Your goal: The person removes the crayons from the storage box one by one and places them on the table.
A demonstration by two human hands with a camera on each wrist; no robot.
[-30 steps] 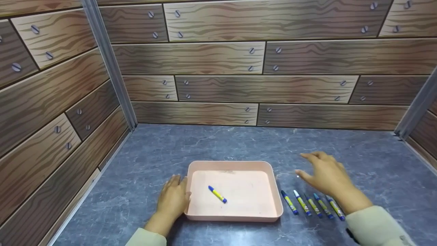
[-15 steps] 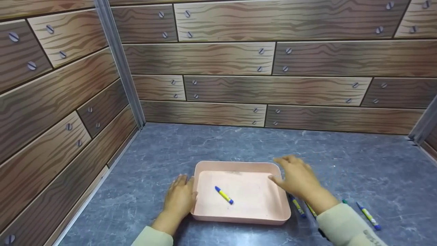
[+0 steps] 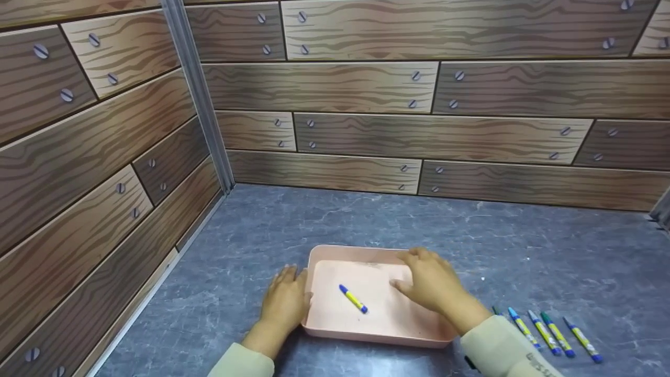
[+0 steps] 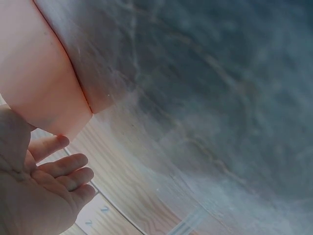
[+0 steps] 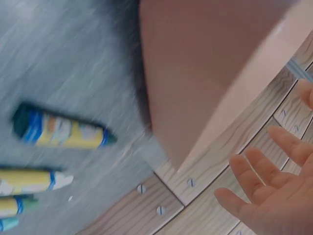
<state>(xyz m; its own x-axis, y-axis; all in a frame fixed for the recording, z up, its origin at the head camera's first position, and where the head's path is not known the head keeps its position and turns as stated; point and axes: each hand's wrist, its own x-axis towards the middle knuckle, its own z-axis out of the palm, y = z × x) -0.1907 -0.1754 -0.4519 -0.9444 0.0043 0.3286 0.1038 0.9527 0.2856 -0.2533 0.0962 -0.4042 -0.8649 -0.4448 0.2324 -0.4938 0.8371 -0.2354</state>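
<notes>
A pink rectangular tray (image 3: 377,337) sits on the table with one yellow-and-blue crayon (image 3: 354,299) lying aslant inside it. My left hand (image 3: 285,298) is at the tray's left wall, fingers extended along its outside and thumb at the rim. In the left wrist view the left fingers (image 4: 66,169) are relaxed, beside the pink wall. Over the tray's right part is my right hand (image 3: 432,280), thumb and fingers spread with nothing between them. The right wrist view shows the right hand's fingers (image 5: 254,171) loosely extended past the tray wall (image 5: 195,73).
Several crayons (image 3: 582,339) lie in a row on the marbled grey table (image 3: 324,214), right of the tray and partly behind the right sleeve (image 3: 502,345). Wood-patterned walls (image 3: 335,131) stand behind and to the left.
My right hand has moved left, from above the table near the crayons to over the tray. The left hand stays at the tray's left side. The head view has turned slightly left.
</notes>
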